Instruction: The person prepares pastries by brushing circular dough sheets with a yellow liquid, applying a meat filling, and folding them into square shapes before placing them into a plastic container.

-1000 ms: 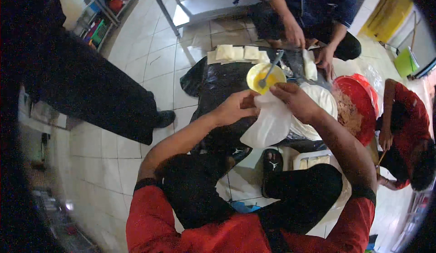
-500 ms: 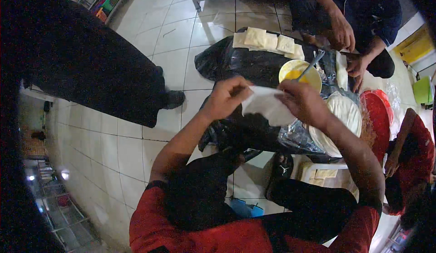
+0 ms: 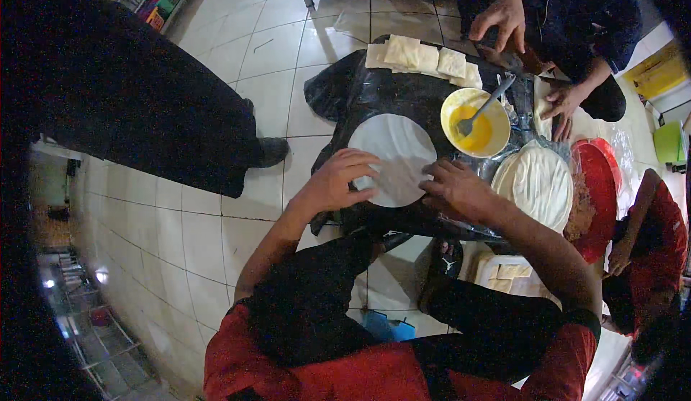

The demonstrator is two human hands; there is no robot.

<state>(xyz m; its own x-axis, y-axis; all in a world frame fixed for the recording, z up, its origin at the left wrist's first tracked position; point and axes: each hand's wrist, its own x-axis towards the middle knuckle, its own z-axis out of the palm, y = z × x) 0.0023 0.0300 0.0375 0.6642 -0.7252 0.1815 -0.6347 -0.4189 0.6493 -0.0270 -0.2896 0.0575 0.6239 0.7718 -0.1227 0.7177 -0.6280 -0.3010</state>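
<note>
A thin, round white dough sheet (image 3: 394, 142) lies flat on the black plastic-covered work surface (image 3: 385, 84). At its left edge, my left hand (image 3: 337, 181) is open, thumb and fingers apart over the rim of the sheet. My right hand (image 3: 464, 192) is also open, with its bent fingertips at the sheet's right edge. Just beyond my right hand stands a yellow bowl (image 3: 448, 102) of beaten egg with a grey-handled brush (image 3: 497, 96) in it. A stack of round dough sheets (image 3: 536, 185) sits to the right, partly behind my right forearm.
Folded square pastries (image 3: 421, 57) line the far edge. A co-worker's hands (image 3: 565, 102) are at the far right by a folded dough piece. A red tray (image 3: 601, 206) of crumbly brown filling lies right; a white container (image 3: 507, 275) of pastries stands below. Another person in black (image 3: 165, 106) stands left.
The dough sheet, held up between my hands before, now lies flat on the black plastic. My hands have lowered and loosened at its edges. The co-worker's hand has lifted away from the dough.
</note>
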